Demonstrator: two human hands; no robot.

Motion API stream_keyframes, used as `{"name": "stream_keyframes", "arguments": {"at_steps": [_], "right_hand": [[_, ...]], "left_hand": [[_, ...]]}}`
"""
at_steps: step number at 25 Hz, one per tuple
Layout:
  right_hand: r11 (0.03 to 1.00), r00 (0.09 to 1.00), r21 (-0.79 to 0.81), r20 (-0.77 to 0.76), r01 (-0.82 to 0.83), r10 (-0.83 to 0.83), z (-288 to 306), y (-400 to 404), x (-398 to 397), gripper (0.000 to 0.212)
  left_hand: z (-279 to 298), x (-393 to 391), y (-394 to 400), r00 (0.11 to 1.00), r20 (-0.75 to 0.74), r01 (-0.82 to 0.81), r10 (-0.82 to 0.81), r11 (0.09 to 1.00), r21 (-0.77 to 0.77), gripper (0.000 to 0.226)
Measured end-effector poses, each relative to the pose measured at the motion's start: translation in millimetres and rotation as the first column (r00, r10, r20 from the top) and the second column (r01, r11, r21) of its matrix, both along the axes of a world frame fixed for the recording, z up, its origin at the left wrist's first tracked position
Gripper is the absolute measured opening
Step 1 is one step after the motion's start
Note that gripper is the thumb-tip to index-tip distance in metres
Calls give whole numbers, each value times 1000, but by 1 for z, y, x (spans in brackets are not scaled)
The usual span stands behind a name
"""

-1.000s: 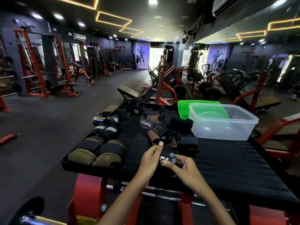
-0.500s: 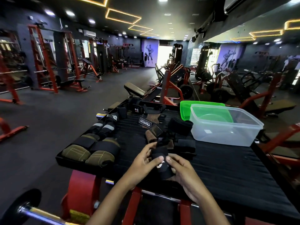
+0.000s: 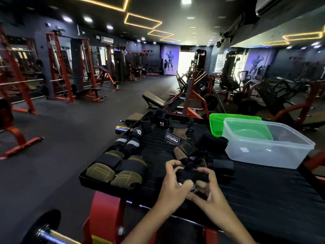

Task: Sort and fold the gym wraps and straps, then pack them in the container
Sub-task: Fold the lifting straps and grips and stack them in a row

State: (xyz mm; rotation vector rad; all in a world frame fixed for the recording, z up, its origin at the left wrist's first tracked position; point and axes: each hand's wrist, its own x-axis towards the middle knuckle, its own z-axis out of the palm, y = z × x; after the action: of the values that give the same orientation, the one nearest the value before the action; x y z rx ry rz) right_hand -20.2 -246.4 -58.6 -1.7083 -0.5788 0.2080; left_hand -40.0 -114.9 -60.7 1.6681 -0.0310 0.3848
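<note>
Clear plastic container (image 3: pixel 263 155) holds nothing; green lid (image 3: pixel 218 120) behind.

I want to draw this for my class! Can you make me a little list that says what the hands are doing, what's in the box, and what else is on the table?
place: a gym, at a black table
left hand: grips a black wrap
right hand: grips the same wrap, from the other side
clear box: open; nothing packed in it that I can see
green lid: behind the box
rolled wraps: lined up on the table's left side
loose straps: piled in the middle, beyond the hands
</note>
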Motion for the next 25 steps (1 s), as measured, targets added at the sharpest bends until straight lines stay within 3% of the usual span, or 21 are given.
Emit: {"name": "stream_keyframes", "arguments": {"at_steps": [5,9,12,15,18,20,25], "right_hand": [[996,998,62,-17,-61,62,27,36,5,59],[994,991,98,-125,-41,53,40,76,22,45],[986,956,148,-294,74,-28,47,113,60,24],[990,921,79,-382,116,-77,53,151,106,21],[991,917,-61,-376,118,-132,52,186,148,16],[981,917,-147,-359,130,-175,48,205,172,11],[962,905,-242,-367,130,-215,13,251,192,19]], "left_hand": [[20,3,58,979,7,195,-202,955,222,52],[46,17,120,958,-35,263,-285,819,510,55],[55,43,178,994,68,16,-84,732,681,58],[34,72,220,974,164,-225,155,596,771,53],[11,86,227,955,87,-244,282,588,771,55],[5,92,226,951,142,-273,273,538,797,55],[2,95,226,949,140,-282,283,562,777,56]]}}
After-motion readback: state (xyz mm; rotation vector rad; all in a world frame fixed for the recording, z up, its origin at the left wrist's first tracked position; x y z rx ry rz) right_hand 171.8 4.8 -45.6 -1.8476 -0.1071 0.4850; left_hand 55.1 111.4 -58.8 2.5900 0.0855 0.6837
